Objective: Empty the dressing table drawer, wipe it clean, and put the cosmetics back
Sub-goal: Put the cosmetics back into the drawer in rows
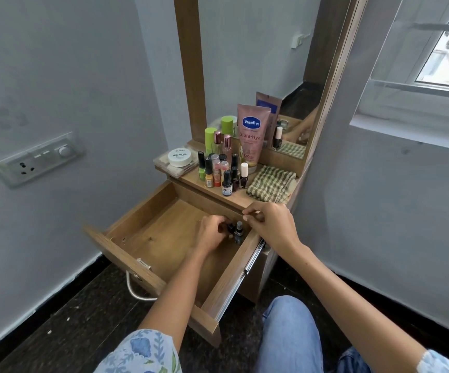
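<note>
Drawer [148,227] pulled out, nearly bare | left hand [212,232] curled on small bottles [235,231] at back-right corner | right hand [269,224] fingers bent, apparently empty | most cosmetics [223,162] and cloth [270,184] on tabletop | judged: restocking just begun, though final emptying possible.

Pink tube [253,133]: "Vaseline" in white on a blue badge, with "Gluta-Hya" below it and "10X" near the bottom.
White jar [180,156]: lid reads "NAIL POLISH"; the small lines above and below are too small to read.
</note>
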Demonstrator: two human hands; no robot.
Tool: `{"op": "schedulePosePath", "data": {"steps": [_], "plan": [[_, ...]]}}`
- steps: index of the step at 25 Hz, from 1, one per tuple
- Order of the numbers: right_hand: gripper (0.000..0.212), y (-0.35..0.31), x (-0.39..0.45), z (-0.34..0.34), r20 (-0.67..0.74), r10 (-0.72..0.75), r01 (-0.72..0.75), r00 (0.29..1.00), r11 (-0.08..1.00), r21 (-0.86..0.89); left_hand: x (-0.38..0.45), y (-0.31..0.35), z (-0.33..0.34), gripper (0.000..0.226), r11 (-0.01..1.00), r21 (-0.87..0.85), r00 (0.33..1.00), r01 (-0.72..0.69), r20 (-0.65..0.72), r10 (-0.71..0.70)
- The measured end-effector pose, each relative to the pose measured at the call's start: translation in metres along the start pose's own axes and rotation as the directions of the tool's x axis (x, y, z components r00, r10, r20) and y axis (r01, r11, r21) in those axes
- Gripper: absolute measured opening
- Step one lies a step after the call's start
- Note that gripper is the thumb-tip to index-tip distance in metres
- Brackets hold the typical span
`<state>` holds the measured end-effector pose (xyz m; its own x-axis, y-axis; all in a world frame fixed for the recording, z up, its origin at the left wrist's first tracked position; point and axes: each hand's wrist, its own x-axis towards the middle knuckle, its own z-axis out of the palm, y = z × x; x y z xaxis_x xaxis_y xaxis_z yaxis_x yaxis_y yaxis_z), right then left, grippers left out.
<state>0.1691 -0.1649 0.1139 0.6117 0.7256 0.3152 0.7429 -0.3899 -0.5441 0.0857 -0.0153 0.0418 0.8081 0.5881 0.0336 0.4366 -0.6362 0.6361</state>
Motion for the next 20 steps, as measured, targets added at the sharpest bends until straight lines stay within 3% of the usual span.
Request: {"op": "schedulePosePath", "data": {"steps": [6,8,12,16,20], "plan": [[0.019,0.000,0.002,0.007,-0.066,-0.093,0.095,0.993,0.995,0.035,-0.007,0.001,-0.018,0.032,0.998,0.058,0.997,-0.026,-0.065,0.030],[0.023,-0.003,0.008,0.012,-0.124,-0.175,0.176,0.977,0.984,0.002,-0.010,0.003,-0.038,0.028,0.997,0.074,0.979,-0.033,-0.197,0.047],[0.034,-0.015,0.032,0.029,-0.205,-0.398,0.379,0.894,0.917,-0.127,-0.001,0.008,-0.083,0.035,0.984,0.171,0.846,-0.060,-0.515,0.141],[0.038,-0.022,0.051,0.040,-0.228,-0.449,0.412,0.864,0.891,-0.193,0.027,0.014,-0.097,0.059,0.935,0.351,0.824,-0.055,-0.513,0.241],[0.040,-0.017,0.056,0.037,-0.283,-0.399,0.357,0.872,0.915,-0.189,0.040,0.027,-0.097,0.058,0.822,0.563,0.797,-0.087,-0.456,0.397]]}}
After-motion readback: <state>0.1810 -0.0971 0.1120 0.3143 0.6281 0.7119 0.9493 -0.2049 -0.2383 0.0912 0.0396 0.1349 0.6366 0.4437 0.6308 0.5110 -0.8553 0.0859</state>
